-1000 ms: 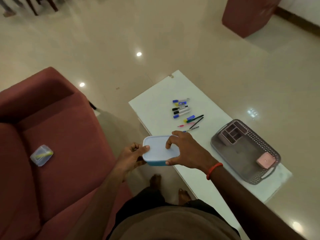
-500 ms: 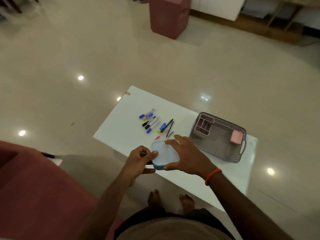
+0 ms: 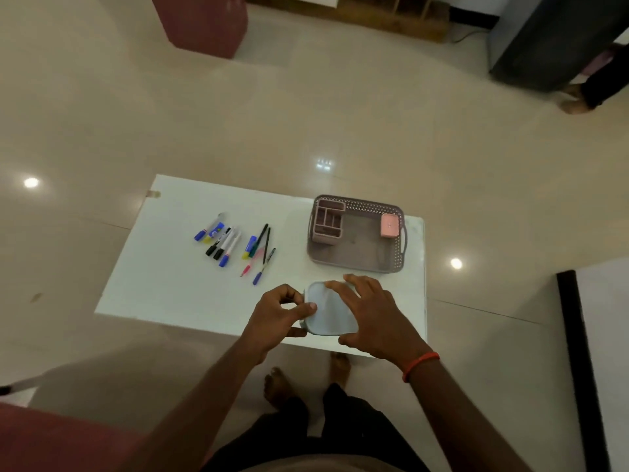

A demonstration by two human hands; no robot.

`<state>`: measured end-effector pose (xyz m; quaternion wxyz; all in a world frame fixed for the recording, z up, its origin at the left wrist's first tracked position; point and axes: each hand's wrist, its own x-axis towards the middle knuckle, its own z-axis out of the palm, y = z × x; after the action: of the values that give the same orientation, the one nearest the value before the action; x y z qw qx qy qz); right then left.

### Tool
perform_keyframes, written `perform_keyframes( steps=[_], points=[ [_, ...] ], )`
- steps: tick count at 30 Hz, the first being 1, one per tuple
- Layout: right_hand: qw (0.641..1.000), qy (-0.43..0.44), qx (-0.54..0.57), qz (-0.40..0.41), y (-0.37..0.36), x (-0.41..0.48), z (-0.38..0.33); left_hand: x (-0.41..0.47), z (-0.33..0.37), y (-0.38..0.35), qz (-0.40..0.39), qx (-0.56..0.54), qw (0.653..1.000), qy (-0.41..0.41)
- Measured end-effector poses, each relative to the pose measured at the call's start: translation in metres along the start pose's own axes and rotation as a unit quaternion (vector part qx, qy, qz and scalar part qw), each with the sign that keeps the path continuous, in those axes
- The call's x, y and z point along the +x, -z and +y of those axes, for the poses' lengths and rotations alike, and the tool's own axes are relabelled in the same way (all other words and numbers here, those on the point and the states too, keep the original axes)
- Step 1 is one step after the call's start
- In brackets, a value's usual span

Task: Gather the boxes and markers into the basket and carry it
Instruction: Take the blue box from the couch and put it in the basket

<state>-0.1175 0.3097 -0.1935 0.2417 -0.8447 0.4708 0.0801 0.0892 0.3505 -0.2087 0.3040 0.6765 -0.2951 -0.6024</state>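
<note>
On the white table I see the pale blue box just nearside of the basket, left hand pinching its edge, right hand curled over its lid, markers lying left of the basket

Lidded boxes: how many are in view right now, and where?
2. The blue box is held between left hand and right hand at the table's near edge; the pink box sits inside the basket, at its right end.
</note>
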Motion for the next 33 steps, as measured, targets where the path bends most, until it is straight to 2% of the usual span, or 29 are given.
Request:
perform_keyframes(
  steps=[5, 9, 14, 19, 24, 27, 30, 33],
  points=[
    [0.999, -0.028, 0.034, 0.014, -0.003, -0.007, 0.043, 0.000, -0.003, -0.039, 0.020, -0.027, 0.999, 0.000],
    [0.993, -0.073, 0.085, 0.031, -0.009, -0.002, 0.079, 0.014, -0.002, -0.054, 0.025, 0.002, 1.000, 0.009],
    [0.991, -0.100, 0.082, 0.032, -0.013, 0.020, 0.123, 0.031, 0.000, -0.072, 0.035, 0.039, 0.998, 0.037],
    [0.977, -0.171, 0.123, 0.039, -0.018, 0.058, 0.166, 0.040, -0.007, -0.091, 0.040, 0.050, 0.996, 0.067],
    [0.967, -0.225, 0.115, 0.039, -0.027, 0.108, 0.204, 0.045, -0.012, -0.109, 0.069, -0.011, 0.989, 0.127],
    [0.959, -0.267, 0.089, 0.044, -0.035, 0.139, 0.222, 0.051, -0.009, -0.120, 0.058, -0.046, 0.990, 0.123],
    [0.947, -0.315, 0.034, 0.047, -0.045, 0.166, 0.244, 0.058, -0.012, -0.128, 0.032, -0.035, 0.995, 0.093],
    [0.932, -0.358, 0.041, 0.030, -0.057, 0.185, 0.263, 0.060, -0.016, -0.133, -0.004, 0.014, 0.996, 0.087]
  ],
)
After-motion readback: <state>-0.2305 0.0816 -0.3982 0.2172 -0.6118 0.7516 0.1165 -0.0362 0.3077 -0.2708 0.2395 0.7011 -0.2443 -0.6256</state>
